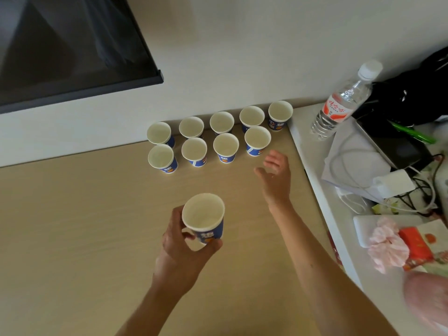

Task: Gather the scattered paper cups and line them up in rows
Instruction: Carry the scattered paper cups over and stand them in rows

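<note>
Your left hand grips one blue paper cup, with the fingers curled round its wall, over the wooden table and well apart from the rows. Your right hand has its fingers spread and holds nothing. It is just beside the front row of four cups. The back row of five cups stands along the wall.

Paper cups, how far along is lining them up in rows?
Done: nine cups stand upright, five in the back row, four in the front row. In hand: the left hand grips a tenth cup over the table; the right hand hovers open near the front row's right end. Left: seat that cup there, seemingly.
</note>
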